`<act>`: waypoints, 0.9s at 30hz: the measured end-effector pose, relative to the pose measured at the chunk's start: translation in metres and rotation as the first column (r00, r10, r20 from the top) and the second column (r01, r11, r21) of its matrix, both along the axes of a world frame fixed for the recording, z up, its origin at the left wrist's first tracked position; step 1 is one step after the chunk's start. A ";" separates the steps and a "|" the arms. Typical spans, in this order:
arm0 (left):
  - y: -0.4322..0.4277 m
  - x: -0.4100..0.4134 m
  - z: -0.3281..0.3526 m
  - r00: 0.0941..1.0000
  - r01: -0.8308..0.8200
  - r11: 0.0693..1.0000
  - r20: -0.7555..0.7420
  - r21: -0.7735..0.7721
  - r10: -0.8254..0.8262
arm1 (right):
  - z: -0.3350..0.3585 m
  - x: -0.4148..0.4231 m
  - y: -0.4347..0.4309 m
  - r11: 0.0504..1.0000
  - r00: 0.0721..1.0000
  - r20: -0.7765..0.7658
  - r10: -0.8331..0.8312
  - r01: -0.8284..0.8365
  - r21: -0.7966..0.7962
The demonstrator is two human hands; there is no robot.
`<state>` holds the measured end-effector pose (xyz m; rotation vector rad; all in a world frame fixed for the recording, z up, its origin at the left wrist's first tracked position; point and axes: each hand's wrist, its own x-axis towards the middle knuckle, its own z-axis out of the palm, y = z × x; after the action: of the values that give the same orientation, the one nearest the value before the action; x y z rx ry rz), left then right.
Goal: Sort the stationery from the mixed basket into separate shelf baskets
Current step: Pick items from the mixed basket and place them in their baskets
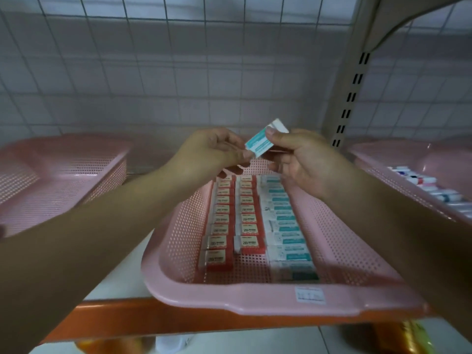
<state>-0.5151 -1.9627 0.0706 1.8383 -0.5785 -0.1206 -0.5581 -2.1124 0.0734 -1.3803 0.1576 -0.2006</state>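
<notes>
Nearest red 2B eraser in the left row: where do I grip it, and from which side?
Likely from above: pinch the red 2B eraser across its left and right ends: it lies flat, its left end is clear, and the next eraser crowds its far edge.

Perforated pink plastic basket (pixel 339 251), paper-sleeved erasers (pixel 286 233), glossy orange shelf edge (pixel 158 315).

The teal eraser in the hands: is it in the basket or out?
Out. The left hand and right hand pinch the teal eraser in the air above the pink basket.
</notes>
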 end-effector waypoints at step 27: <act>-0.011 0.044 -0.041 0.851 -0.141 0.419 0.327 0.897 -0.412 | -0.050 0.082 -0.063 0.353 0.914 -0.393 -0.105 -0.335 -0.874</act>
<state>-0.4709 -1.9734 0.0295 2.9538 -1.2295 -0.0537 -0.4760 -2.1756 0.0234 -2.6250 0.2976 0.1755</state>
